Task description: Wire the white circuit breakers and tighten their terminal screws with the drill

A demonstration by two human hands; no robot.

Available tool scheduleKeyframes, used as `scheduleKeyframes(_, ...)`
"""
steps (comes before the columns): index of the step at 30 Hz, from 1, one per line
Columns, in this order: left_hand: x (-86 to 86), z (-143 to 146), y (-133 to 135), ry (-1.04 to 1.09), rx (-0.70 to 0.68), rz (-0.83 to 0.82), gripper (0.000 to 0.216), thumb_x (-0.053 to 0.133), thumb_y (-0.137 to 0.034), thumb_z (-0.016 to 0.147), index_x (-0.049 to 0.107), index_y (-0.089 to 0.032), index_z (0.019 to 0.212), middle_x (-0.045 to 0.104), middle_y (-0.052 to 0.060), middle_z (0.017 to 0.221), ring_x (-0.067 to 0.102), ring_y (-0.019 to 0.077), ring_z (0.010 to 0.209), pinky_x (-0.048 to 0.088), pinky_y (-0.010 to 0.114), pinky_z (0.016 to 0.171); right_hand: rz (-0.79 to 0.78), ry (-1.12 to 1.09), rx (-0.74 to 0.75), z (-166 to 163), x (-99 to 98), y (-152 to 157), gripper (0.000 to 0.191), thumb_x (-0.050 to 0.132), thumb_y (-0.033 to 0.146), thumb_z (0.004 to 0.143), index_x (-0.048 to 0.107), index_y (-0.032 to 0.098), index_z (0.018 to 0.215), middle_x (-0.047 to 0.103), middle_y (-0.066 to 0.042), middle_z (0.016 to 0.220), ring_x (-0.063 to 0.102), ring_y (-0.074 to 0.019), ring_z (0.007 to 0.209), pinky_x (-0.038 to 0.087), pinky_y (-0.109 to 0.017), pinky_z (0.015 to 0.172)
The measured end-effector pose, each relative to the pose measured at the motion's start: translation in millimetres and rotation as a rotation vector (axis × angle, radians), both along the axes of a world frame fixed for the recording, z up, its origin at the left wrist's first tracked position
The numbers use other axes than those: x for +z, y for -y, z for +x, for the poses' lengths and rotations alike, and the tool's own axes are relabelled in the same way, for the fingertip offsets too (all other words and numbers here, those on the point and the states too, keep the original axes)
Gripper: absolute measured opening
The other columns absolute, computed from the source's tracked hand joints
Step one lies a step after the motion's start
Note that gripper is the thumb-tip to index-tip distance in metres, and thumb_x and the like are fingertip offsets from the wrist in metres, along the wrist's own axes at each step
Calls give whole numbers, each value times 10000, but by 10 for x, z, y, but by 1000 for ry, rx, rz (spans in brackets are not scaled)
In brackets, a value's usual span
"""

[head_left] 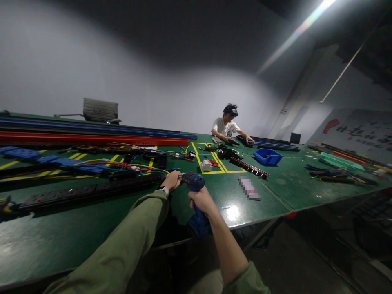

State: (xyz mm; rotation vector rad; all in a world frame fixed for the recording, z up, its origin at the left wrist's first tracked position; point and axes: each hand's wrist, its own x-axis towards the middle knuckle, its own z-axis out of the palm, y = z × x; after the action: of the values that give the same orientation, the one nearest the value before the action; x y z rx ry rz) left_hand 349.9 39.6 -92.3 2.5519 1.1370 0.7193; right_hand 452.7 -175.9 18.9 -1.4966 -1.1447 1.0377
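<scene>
My right hand (202,200) is wrapped round the grip of a blue cordless drill (199,220), whose nose points left. My left hand (172,180) is closed just ahead of the drill's tip, at the right end of a long black socket strip (92,191). What its fingers pinch is hidden from this angle. Colored wires (147,168) run along the table behind the strip. Just beyond the drill sits a white breaker block (206,165) with red leads.
Blue socket strips (55,159) and an orange rail (92,139) lie across the green table (214,212). To the right are a phone-like blurred slab (249,188), a copper-contact strip (249,167) and a blue bin (267,157). A co-worker (225,127) handles parts at the far side.
</scene>
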Motion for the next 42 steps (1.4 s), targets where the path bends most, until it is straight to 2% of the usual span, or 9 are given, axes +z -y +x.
scheduleKeyframes(11, -29, 0, -39, 43, -50, -8, 311, 502, -211, 842, 639, -224, 1121, 653, 85, 1105, 569, 235, 1089, 405, 361, 976, 12, -28, -6, -16, 26, 0, 226, 516, 143, 602, 507, 189, 822, 438, 95, 481, 499, -119, 350, 349, -201, 360)
scheduleKeyframes(15, -60, 6, -58, 67, -30, -4, 351, 508, -229, 845, 625, -224, 1177, 652, 87, 1121, 575, 233, 1087, 410, 361, 979, 10, -31, -15, -12, 22, 5, 228, 515, 148, 605, 513, 191, 830, 439, 95, 480, 502, -128, 352, 354, -212, 361)
scheduleKeyframes(22, -70, -2, -74, 53, -42, 2, 286, 502, -247, 861, 662, -224, 1097, 663, 87, 1101, 576, 236, 1084, 407, 376, 979, -34, -7, -12, -13, 46, 13, 192, 504, 149, 622, 528, 184, 809, 452, 85, 440, 507, -135, 359, 365, -218, 376)
scheduleKeyframes(29, -109, 13, -112, 46, -27, -10, 278, 535, -241, 839, 646, -210, 1092, 650, 96, 1115, 573, 242, 1089, 405, 373, 964, -14, 8, 2, -24, 72, 10, 193, 490, 135, 606, 527, 185, 789, 446, 82, 432, 503, -140, 344, 335, -213, 347)
scheduleKeyframes(42, -69, 2, -59, 34, -20, -17, 243, 500, -205, 846, 634, -190, 1049, 644, 101, 1089, 580, 238, 1054, 399, 362, 947, 3, -1, 1, -17, 2, -6, 210, 503, 154, 630, 535, 184, 835, 454, 84, 459, 499, -129, 354, 356, -211, 367)
